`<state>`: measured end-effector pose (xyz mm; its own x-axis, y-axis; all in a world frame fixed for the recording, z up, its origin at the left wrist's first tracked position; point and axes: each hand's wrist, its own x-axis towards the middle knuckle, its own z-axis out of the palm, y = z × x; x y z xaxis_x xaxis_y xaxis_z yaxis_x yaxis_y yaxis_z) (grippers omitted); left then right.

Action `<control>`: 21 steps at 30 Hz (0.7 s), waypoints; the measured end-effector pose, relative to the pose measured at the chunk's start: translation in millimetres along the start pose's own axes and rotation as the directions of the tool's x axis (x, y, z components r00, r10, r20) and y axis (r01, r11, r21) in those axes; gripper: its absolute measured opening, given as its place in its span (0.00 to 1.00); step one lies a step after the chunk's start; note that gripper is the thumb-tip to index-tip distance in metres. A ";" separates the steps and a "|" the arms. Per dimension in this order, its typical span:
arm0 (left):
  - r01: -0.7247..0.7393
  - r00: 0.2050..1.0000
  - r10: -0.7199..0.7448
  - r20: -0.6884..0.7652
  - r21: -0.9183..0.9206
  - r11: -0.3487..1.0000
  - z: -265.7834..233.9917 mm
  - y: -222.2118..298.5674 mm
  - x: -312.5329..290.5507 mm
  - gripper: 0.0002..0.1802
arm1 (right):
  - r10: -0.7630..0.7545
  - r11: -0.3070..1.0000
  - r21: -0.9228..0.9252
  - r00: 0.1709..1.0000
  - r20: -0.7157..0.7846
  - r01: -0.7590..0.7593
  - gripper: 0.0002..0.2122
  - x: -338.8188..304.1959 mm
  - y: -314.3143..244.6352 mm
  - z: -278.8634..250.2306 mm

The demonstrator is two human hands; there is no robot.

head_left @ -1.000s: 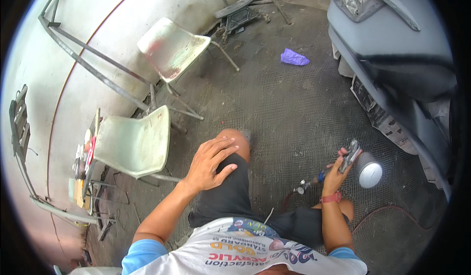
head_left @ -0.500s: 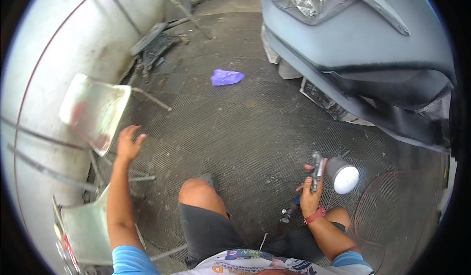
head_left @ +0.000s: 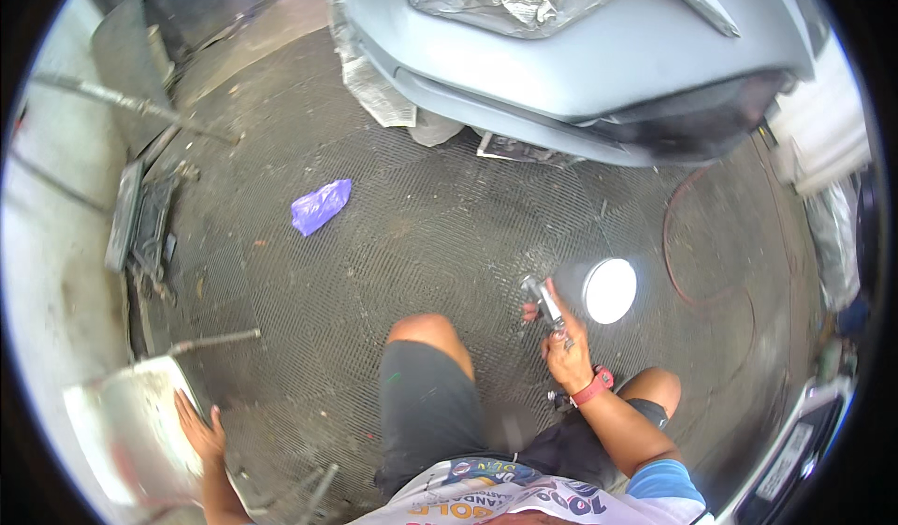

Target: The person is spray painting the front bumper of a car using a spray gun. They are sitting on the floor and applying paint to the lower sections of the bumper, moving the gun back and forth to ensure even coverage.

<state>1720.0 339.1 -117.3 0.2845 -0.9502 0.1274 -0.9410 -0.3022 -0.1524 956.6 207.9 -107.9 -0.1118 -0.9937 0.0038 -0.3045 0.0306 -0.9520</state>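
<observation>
My right hand (head_left: pixel 569 357), with a red watch on its wrist, is wrapped round a metal paint spray gun (head_left: pixel 545 306). The gun's cup, topped by a bright white lid (head_left: pixel 609 291), sticks out to the right of my fingers. At the lower left, my left hand (head_left: pixel 203 431) has its fingers stretched out along the edge of a pale, stained chair seat (head_left: pixel 122 427). It appears to rest on the seat, and nothing is in it. Ahead stands a grey car body end (head_left: pixel 524 71), partly covered with newspaper and plastic (head_left: pixel 533 1).
On the dark ribbed floor (head_left: pixel 402 263) lies a crumpled purple plastic bag (head_left: pixel 321 207). A thin reddish hose (head_left: pixel 667 235) loops at the right. Along the left wall are a dark metal piece (head_left: pixel 140 216) and a slanting pole (head_left: pixel 131 102). A plastic-wrapped item (head_left: pixel 835 244) stands far right.
My view has swung to the right, so the car body and purple bag sit further left. My left hand has come from the air to the chair seat. The spray gun stays in my right hand.
</observation>
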 end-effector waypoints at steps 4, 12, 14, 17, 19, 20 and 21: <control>0.045 0.999 -0.046 0.029 0.038 0.998 0.6 -3.3 -5.6 0.52 | 0.077 0.997 0.011 0.974 -0.214 -0.076 0.49 0.5 -53.8 28.4; 0.048 0.997 -0.057 0.060 0.148 0.988 13.1 -17.5 -7.1 0.53 | 0.009 0.977 0.202 0.924 -0.382 0.074 0.42 19.4 -94.0 86.3; 0.039 0.998 -0.047 0.050 0.153 0.987 11.3 -17.0 -6.9 0.53 | 0.016 0.953 0.284 0.920 -0.392 0.104 0.40 26.6 -88.4 98.6; 0.057 0.997 -0.063 0.037 0.130 0.990 -5.2 0.7 -5.6 0.53 | 0.061 0.917 0.386 0.923 -0.380 0.099 0.36 29.1 -79.1 108.0; 0.078 0.996 -0.081 0.034 0.093 0.993 -7.9 10.5 -4.3 0.55 | 0.053 0.907 0.409 0.936 -0.347 0.101 0.37 29.0 -76.9 106.0; 0.053 0.999 -0.054 0.006 0.078 0.996 -7.0 7.3 -5.3 0.55 | 0.034 0.902 0.416 0.943 -0.332 0.114 0.37 30.0 -76.7 104.7; 0.030 0.999 -0.029 -0.021 0.066 0.997 -3.3 2.7 -5.3 0.55 | 0.016 0.897 0.424 0.949 -0.314 0.125 0.38 29.8 -73.8 102.0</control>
<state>1715.4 343.6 -115.1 0.3076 -0.9392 0.1524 -0.9179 -0.3351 -0.2127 1072.2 165.1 -68.8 -0.4081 -0.9090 0.0847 0.1136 -0.1426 -0.9832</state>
